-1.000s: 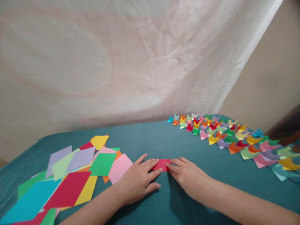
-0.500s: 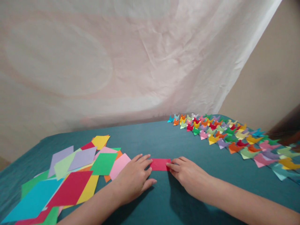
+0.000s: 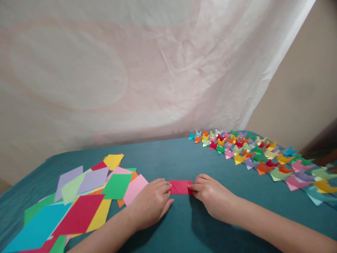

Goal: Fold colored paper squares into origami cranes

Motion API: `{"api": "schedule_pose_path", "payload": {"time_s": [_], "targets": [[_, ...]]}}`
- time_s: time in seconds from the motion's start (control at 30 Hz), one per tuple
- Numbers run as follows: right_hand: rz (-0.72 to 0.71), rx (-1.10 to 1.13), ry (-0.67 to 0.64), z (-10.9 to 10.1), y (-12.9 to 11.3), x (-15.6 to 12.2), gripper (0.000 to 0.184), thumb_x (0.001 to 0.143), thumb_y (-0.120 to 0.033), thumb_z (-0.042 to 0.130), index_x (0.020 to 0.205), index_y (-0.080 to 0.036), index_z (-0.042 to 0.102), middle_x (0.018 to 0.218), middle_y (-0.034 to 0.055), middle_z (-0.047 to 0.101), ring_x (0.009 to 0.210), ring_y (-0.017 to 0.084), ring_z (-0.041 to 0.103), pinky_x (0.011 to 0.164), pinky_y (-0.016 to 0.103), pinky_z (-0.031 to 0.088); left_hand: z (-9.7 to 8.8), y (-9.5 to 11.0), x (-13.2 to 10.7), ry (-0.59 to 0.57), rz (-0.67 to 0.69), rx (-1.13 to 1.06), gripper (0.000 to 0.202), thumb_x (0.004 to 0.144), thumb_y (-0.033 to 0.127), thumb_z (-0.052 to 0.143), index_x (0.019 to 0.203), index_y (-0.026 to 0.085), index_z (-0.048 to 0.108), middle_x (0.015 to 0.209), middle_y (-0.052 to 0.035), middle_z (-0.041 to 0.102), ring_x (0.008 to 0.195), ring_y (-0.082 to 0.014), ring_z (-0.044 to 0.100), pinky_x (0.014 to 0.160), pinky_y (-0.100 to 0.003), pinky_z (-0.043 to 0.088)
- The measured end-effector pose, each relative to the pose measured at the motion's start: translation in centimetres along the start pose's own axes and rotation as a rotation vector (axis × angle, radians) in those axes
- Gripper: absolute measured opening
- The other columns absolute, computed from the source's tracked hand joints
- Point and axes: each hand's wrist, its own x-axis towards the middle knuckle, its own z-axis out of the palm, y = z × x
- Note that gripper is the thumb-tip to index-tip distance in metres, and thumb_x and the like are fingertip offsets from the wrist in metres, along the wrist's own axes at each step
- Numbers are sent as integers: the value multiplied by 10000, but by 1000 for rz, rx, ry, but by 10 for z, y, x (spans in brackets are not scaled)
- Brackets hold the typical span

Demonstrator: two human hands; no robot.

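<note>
A small red folded paper (image 3: 180, 187) lies flat on the table in front of me, a narrow rectangle with its long side running left to right. At its left end, my left hand (image 3: 154, 202) has its fingers drawn together and bent, fingertips on the paper's edge. The thumb of that hand points out below, apart from the paper. My right hand (image 3: 207, 196) pinches the opposite end between thumb and fingers; that corner is partly hidden under the fingertips.
Loose coloured paper sheets, such as a dark red sheet (image 3: 80, 214) and a green sheet (image 3: 117, 186), overlap on the left. Rows of small folded paper birds (image 3: 239, 159) stand along the right. A teal cloth (image 3: 158, 154) covers the table, and a pale curtain (image 3: 147, 70) hangs behind.
My left fingers, spread a moment ago, have closed together and bent at the paper's left end. My right hand keeps its pinch. The view has shifted slightly.
</note>
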Motion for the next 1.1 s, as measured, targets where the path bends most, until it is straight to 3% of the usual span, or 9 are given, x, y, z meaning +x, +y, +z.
{"api": "schedule_pose_path", "payload": {"time_s": [0.1, 0.2, 0.4, 0.77, 0.87, 0.93, 1.0, 1.1], "targets": [[60, 170, 198, 14, 13, 2, 284, 790, -26, 451, 793, -184, 687, 859, 39, 692, 817, 152, 577, 852, 349, 365, 8, -1, 0, 57, 20, -23, 276, 906, 214, 410, 952, 118, 665, 975, -105, 668, 952, -215, 601, 931, -396, 443], [170, 338, 358, 27, 22, 3, 271, 821, -64, 450, 945, -179, 662, 945, 56, 676, 871, 163, 576, 824, 338, 397, 12, -1, 1, 95, 40, -21, 278, 908, 198, 396, 922, 114, 661, 915, -103, 671, 913, -212, 605, 888, -401, 464], [255, 423, 374, 31, 23, 4, 285, 829, -221, 562, 1108, -176, 595, 1009, 87, 656, 935, 192, 574, 824, 343, 424, 13, 1, 2, 128, 54, 21, 248, 900, 182, 410, 872, 118, 649, 866, -103, 662, 883, -211, 603, 851, -393, 476], [249, 484, 382, 30, 15, 4, 256, 825, -177, 568, 1078, -178, 611, 875, 54, 635, 833, 184, 545, 781, 340, 421, 18, 1, 3, 133, 82, 123, 234, 904, 177, 425, 826, 114, 637, 804, -98, 651, 841, -221, 602, 783, -388, 487], [233, 502, 413, 29, 14, 4, 247, 833, -153, 543, 1068, -181, 613, 816, 40, 624, 792, 176, 534, 760, 336, 422, 16, 3, 3, 141, 52, 112, 204, 906, 188, 436, 891, 123, 629, 903, -96, 664, 898, -227, 600, 810, -401, 478], [217, 502, 460, 28, 12, 4, 247, 837, -151, 531, 1071, -176, 604, 821, 44, 622, 791, 176, 533, 752, 333, 428, 13, 4, 2, 156, 43, 108, 209, 911, 182, 434, 1038, 141, 595, 1077, -99, 639, 985, -230, 581, 833, -397, 472], [184, 471, 511, 27, 9, 4, 248, 842, -151, 519, 1077, -174, 593, 835, 52, 624, 796, 178, 535, 746, 333, 433, 11, 5, 1, 171, 26, 110, 298, 917, 162, 417, 1202, 173, 504, 1241, -105, 561, 1051, -227, 560, 831, -382, 476], [101, 354, 573, 25, 2, 2, 242, 851, -148, 503, 1077, -184, 584, 829, 50, 626, 789, 177, 535, 736, 334, 432, 11, 5, -2, 204, -4, 86, 385, 922, 173, 410, 1306, 190, 392, 1310, -124, 504, 1052, -224, 571, 781, -353, 503]]}}
